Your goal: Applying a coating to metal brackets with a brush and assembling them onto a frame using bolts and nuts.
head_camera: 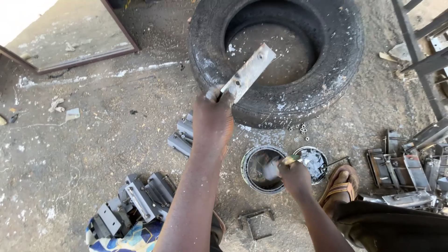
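Head view looks down at a dusty concrete floor [70,163]. Left hand [212,116] has its fingers wrapped around one end of a flat, silver-painted metal bracket [247,72], holding it tilted over the rim of a worn black tyre [280,100]. Right hand [294,175] grips a paintbrush [275,168] whose tip dips into a tin of silver paint [261,170]. A second tin [313,163] stands just beside it. Grey metal brackets [140,200] lie piled near the person's left arm.
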